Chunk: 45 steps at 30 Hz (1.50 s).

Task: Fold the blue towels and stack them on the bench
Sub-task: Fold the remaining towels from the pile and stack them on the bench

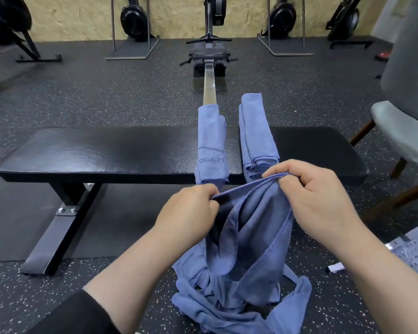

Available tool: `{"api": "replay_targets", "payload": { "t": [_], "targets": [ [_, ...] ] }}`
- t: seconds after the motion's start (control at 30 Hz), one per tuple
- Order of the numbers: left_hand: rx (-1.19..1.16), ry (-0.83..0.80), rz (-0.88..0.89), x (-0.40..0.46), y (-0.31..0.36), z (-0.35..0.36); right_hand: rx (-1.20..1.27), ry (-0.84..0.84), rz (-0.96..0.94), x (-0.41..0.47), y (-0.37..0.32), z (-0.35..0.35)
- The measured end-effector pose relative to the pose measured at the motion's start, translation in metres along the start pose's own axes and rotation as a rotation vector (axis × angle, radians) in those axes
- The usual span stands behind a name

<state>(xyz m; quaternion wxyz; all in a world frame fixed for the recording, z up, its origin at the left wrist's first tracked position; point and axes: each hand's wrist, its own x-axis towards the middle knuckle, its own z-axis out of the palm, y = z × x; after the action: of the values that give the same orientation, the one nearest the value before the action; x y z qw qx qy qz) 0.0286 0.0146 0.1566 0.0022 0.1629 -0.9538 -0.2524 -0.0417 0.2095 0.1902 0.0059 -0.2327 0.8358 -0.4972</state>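
Blue folded towels (258, 131) on bench (106, 153) | rower rail (209, 85) behind | chair (401, 131) right

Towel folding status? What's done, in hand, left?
Done: one folded towel and a folded stack lie side by side across the bench. In hand: left hand and right hand grip an unfolded towel. Left: fold it, plus the heap on the floor; merge into one stack.

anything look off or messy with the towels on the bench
Slightly. The folded towel lies apart from the stack rather than on it, and both overhang the bench at front and back. Both hands, left and right, grip an unfolded towel.
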Motion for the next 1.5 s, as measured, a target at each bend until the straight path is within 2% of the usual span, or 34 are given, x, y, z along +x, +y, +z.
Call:
{"api": "replay_targets", "payload": {
  "t": [0.23,0.33,0.43,0.53,0.67,0.8,0.87,0.93,1.1,1.2,1.3,1.43,1.5],
  "targets": [
    [0.18,0.04,-0.177,0.004,-0.042,-0.031,-0.017,0.145,0.033,0.003,0.013,-0.03],
    [0.162,-0.001,-0.213,0.0,-0.056,-0.043,-0.056,0.129,0.076,0.001,0.023,-0.043],
    [-0.069,-0.08,-0.199,-0.012,-0.055,-0.056,-0.135,0.112,0.105,-0.003,0.034,-0.05],
    [-0.311,-0.037,-0.179,-0.024,-0.049,-0.067,-0.096,0.143,0.183,-0.005,0.045,-0.052],
    [-0.555,-0.015,-0.168,-0.038,-0.039,-0.077,0.281,0.148,0.273,-0.007,0.045,-0.049],
    [-0.75,-0.132,-0.12,-0.05,-0.038,-0.084,0.396,0.167,0.27,-0.011,0.04,-0.048],
    [-0.691,-0.19,-0.04,-0.054,-0.046,-0.086,0.395,0.178,0.272,-0.012,0.042,-0.049],
    [-0.615,-0.168,0.013,-0.059,-0.05,-0.086,0.385,0.176,0.274,-0.014,0.044,-0.049],
    [-0.57,-0.019,0.001,-0.06,-0.052,-0.076,0.333,0.154,0.288,-0.018,0.051,-0.046],
    [-0.599,-0.019,-0.021,-0.059,-0.054,-0.073,0.318,0.146,0.299,-0.02,0.055,-0.043],
    [-0.53,-0.021,0.01,-0.058,-0.058,-0.068,0.293,0.14,0.322,-0.021,0.06,-0.04],
    [-0.424,0.109,0.023,-0.048,-0.067,-0.063,0.284,0.131,0.347,-0.019,0.064,-0.038],
    [-0.448,0.194,0.023,-0.043,-0.069,-0.063,0.273,0.115,0.348,-0.017,0.062,-0.038]
  ]
}}
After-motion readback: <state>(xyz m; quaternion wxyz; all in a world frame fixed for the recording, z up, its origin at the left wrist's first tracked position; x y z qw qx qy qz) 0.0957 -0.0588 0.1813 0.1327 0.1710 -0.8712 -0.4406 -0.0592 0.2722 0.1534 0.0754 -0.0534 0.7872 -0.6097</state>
